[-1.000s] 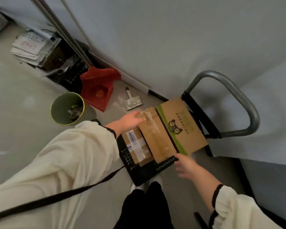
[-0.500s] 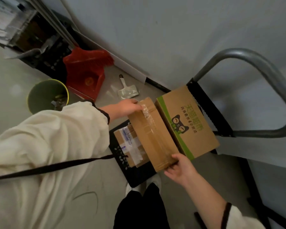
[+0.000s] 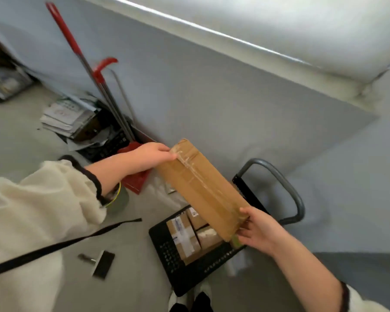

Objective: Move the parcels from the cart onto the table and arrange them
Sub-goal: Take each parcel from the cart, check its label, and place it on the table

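Grey concrete floor (image 3: 133, 255) fills the lower view, with white shoes (image 3: 175, 298) at the bottom edge. Just ahead of them sits the black perforated deck of the cart (image 3: 189, 278), carrying several small parcels (image 3: 181, 238) packed side by side, one with a white label. A dark scraper (image 3: 103, 264) lies on the floor to the left, well apart from the cart. A black strap (image 3: 77, 240) crosses the cream sleeve (image 3: 32, 210) of the left arm.

Above the cart deck, a long brown parcel (image 3: 200, 188) sealed with clear tape is held in the air, tilted, its far end higher than its near end. The right hand (image 3: 259, 230) grips the near end, thumb on top and fingers curled underneath; a sliver of green shows there, though what it belongs to is unclear. The left hand (image 3: 151, 154) pinches the far end at the taped edge.

Behind the parcel the cart's grey loop handle (image 3: 289, 188) rises. Under the left forearm a green bin (image 3: 119, 200) is partly hidden, beside a red dustpan (image 3: 136, 182). Farther off, a stack of papers (image 3: 63, 118) lies on the floor, and a red-handled broom (image 3: 76, 47) leans on the grey wall (image 3: 212, 97)
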Action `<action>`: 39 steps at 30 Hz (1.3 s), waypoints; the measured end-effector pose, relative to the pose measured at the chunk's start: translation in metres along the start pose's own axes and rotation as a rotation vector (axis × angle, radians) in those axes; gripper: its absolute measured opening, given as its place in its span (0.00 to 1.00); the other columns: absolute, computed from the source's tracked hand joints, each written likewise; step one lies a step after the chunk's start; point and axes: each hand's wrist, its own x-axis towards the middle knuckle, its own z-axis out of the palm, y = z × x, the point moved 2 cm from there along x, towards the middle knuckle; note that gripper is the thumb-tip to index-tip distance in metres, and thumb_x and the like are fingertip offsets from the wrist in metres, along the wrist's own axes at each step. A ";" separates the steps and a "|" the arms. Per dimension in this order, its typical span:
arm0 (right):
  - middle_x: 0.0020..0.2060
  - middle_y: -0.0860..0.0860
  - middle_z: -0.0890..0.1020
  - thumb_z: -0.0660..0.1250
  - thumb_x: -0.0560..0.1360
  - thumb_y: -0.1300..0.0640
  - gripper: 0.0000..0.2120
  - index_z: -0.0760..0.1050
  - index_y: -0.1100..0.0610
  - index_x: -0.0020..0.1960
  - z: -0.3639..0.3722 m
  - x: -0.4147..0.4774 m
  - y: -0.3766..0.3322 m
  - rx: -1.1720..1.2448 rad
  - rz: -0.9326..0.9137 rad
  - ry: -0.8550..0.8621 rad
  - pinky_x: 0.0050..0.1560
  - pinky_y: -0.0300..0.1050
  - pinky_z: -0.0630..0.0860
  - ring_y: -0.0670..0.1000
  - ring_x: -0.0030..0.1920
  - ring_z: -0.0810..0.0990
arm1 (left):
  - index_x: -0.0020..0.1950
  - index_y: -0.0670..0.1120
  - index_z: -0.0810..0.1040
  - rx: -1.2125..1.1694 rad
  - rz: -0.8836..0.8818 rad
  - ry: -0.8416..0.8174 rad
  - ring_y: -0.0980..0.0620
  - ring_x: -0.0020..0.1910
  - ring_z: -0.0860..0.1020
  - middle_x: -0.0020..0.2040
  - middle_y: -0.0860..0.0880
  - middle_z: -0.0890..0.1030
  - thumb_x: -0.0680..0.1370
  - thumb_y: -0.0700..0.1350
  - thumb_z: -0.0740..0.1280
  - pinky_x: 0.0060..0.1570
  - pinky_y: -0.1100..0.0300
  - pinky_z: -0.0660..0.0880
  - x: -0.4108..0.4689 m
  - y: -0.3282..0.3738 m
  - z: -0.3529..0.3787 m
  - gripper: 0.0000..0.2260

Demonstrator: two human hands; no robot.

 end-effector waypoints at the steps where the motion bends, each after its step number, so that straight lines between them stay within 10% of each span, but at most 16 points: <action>1: 0.53 0.58 0.76 0.62 0.77 0.57 0.17 0.67 0.60 0.64 0.003 -0.026 -0.013 -0.045 -0.068 0.004 0.62 0.54 0.69 0.58 0.53 0.76 | 0.66 0.46 0.74 -0.009 0.029 0.036 0.54 0.54 0.71 0.56 0.52 0.74 0.78 0.51 0.64 0.50 0.61 0.66 -0.021 0.009 -0.018 0.18; 8: 0.44 0.54 0.75 0.63 0.77 0.55 0.09 0.73 0.59 0.53 0.034 -0.173 -0.069 -0.180 -0.538 0.070 0.43 0.49 0.75 0.54 0.43 0.75 | 0.64 0.49 0.75 -0.306 0.220 0.451 0.53 0.55 0.77 0.54 0.53 0.80 0.77 0.48 0.65 0.59 0.55 0.72 -0.185 0.037 -0.102 0.15; 13: 0.50 0.52 0.76 0.60 0.78 0.53 0.11 0.70 0.55 0.59 0.055 -0.230 -0.069 -0.284 -0.834 0.074 0.59 0.57 0.75 0.55 0.54 0.76 | 0.50 0.57 0.78 -0.592 0.320 0.727 0.55 0.51 0.78 0.49 0.57 0.80 0.76 0.47 0.67 0.55 0.52 0.74 -0.271 0.018 -0.079 0.06; 30: 0.51 0.55 0.77 0.60 0.78 0.53 0.06 0.75 0.51 0.46 0.053 -0.341 -0.147 -0.003 -1.238 -0.152 0.50 0.49 0.77 0.59 0.60 0.75 | 0.45 0.49 0.74 -0.723 0.562 1.019 0.52 0.44 0.80 0.39 0.54 0.81 0.70 0.58 0.60 0.47 0.56 0.76 -0.371 0.123 -0.120 0.14; 33: 0.45 0.49 0.78 0.64 0.63 0.26 0.23 0.78 0.43 0.46 0.068 -0.387 -0.146 -0.153 -1.489 -0.217 0.44 0.31 0.78 0.50 0.54 0.80 | 0.49 0.48 0.74 -0.770 0.688 1.108 0.55 0.44 0.81 0.40 0.58 0.82 0.73 0.60 0.63 0.45 0.61 0.74 -0.400 0.147 -0.131 0.16; 35: 0.40 0.46 0.80 0.65 0.50 0.21 0.33 0.78 0.43 0.44 0.066 -0.408 -0.144 -0.054 -1.541 -0.263 0.44 0.36 0.79 0.44 0.46 0.81 | 0.50 0.49 0.75 -0.828 0.727 1.189 0.53 0.48 0.81 0.43 0.55 0.83 0.72 0.58 0.61 0.50 0.54 0.74 -0.419 0.160 -0.139 0.15; 39: 0.39 0.42 0.79 0.62 0.72 0.43 0.07 0.75 0.45 0.42 0.057 -0.439 -0.138 -0.039 -1.661 -0.316 0.59 0.57 0.73 0.51 0.49 0.77 | 0.40 0.61 0.79 -0.848 0.832 1.229 0.53 0.52 0.79 0.44 0.57 0.84 0.73 0.57 0.65 0.57 0.50 0.70 -0.440 0.174 -0.139 0.04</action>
